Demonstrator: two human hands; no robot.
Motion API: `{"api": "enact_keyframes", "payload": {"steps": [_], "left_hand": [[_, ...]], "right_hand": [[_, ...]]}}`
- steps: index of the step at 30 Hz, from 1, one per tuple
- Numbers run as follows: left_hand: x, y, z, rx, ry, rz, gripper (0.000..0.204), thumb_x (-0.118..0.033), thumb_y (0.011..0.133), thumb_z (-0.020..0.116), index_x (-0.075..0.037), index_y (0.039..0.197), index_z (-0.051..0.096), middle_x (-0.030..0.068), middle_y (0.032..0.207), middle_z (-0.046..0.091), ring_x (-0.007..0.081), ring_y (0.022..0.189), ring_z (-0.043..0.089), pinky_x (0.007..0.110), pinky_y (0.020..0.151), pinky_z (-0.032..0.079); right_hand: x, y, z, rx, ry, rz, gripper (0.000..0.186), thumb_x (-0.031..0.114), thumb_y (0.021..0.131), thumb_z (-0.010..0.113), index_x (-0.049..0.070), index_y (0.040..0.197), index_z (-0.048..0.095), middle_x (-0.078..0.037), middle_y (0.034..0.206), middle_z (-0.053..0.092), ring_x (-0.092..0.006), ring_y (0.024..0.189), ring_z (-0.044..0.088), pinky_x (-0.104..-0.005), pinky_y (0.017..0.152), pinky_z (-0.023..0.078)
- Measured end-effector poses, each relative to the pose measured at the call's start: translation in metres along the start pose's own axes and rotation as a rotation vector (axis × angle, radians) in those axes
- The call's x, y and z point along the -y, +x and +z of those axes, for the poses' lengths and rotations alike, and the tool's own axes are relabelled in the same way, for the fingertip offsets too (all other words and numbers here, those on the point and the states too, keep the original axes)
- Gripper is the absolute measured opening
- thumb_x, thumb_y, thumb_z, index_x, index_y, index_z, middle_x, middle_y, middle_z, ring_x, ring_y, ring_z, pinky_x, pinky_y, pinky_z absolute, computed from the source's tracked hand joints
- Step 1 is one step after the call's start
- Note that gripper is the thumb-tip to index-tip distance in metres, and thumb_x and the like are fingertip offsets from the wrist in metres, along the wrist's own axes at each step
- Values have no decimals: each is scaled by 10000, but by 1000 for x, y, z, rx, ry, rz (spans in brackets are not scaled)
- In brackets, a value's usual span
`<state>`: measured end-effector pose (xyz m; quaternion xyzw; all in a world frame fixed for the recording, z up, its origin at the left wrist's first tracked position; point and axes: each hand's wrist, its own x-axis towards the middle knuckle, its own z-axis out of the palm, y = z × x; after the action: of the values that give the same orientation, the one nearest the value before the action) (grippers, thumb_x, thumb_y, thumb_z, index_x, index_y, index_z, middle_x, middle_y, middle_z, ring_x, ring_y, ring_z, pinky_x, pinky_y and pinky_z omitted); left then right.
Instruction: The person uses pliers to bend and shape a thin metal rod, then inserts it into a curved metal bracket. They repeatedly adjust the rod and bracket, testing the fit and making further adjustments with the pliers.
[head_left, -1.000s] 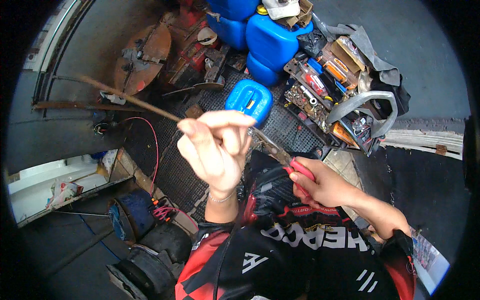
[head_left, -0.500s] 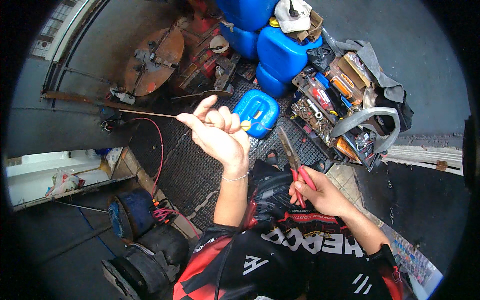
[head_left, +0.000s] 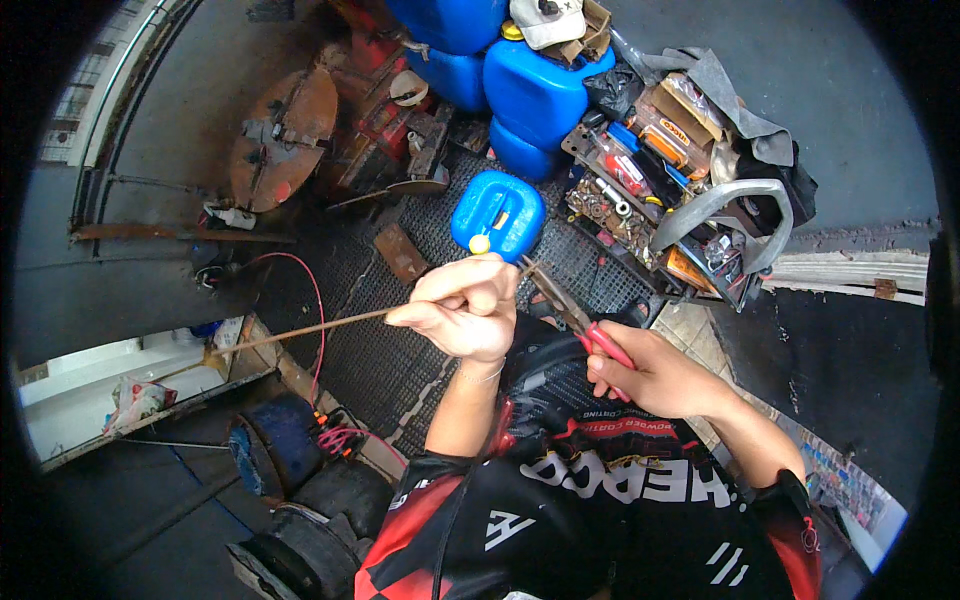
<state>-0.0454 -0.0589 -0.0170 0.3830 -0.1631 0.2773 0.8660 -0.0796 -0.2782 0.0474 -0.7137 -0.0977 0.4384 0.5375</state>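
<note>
My left hand (head_left: 465, 310) is closed around a thin brown rod (head_left: 310, 328), pinching it between thumb and curled fingers. The rod's long free part slants out to the left and slightly down. In my right hand (head_left: 655, 372) are long-nose pliers (head_left: 565, 308) with red handles. Their jaws point up and left, the tips close beside the fingers of my left hand; whether they touch the rod, I cannot tell. Just beyond my left hand stands a blue jerrycan (head_left: 528, 212) with a yellow cap (head_left: 480, 244).
Larger blue jerrycans (head_left: 535, 100) stand at the back. To the right is a toolbox crammed with hardware (head_left: 625, 210), with a grey curved part (head_left: 775, 192) on it. A rusty round plate (head_left: 290, 130) is back left; a blue cylinder (head_left: 275, 450) and pink cable (head_left: 350, 438) lie lower left.
My left hand has come lower and a little right, and the rod now slants down to the left. The pliers' jaws have tilted left, closer to that hand. The whole view has shifted slightly.
</note>
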Motion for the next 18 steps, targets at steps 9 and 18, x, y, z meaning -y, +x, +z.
{"api": "enact_keyframes", "payload": {"steps": [9,18], "left_hand": [[3,1,-7,-57,-135,-21,823,-724,1055,261,-35,1059,712,-66,527,167,81,469,158,268,419,129],[8,-4,-9,80,-13,-54,867,-733,1047,208,-39,1107,723,-57,524,241,95,482,221,275,415,206]], "right_hand": [[2,-10,-2,16,-97,-17,207,202,1063,590,-1,1087,554,-154,804,639,-330,778,677,-454,734,511],[16,0,-2,68,101,94,214,234,1105,551,35,1029,553,-37,792,616,-113,696,651,-285,608,529]]}}
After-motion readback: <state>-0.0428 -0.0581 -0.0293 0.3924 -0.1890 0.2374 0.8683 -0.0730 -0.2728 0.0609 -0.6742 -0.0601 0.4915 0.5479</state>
